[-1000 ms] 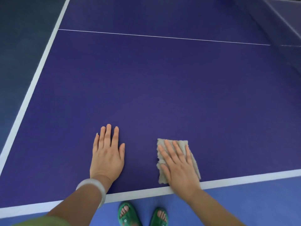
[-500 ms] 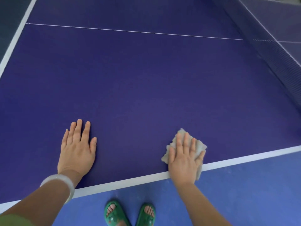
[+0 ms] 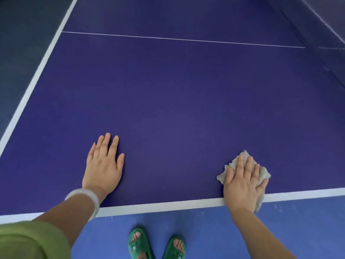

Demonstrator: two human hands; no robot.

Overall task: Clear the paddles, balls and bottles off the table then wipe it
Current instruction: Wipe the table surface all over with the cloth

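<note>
Wiping is the step in hand. My right hand (image 3: 244, 186) lies flat, fingers straight, pressing a cloth (image 3: 242, 157) onto the tabletop (image 3: 177, 109) at its near edge, with the heel of the palm over the white border line. One corner of the cloth hangs past the edge.

My left hand (image 3: 103, 165) rests flat on the tabletop, fingers straight and holding nothing. It is well apart from the cloth, near the same edge, with a pale bracelet (image 3: 87, 199) on that wrist.

No paddle, ball or bottle shows in this view, so I judge the clearing done on this half at least. The far side of the net (image 3: 326, 53) is mostly out of view. No container is in view, so there are no contents to report.

The next move, in my judgement, is to sweep the cloth across the unwiped surface under even pressure. The palm should stay flat so the cloth does not bunch, and the hanging corner should be drawn back on. The left hand can serve as a brace. The floor (image 3: 205, 230) and my slippers (image 3: 138, 243) show below the edge.
</note>
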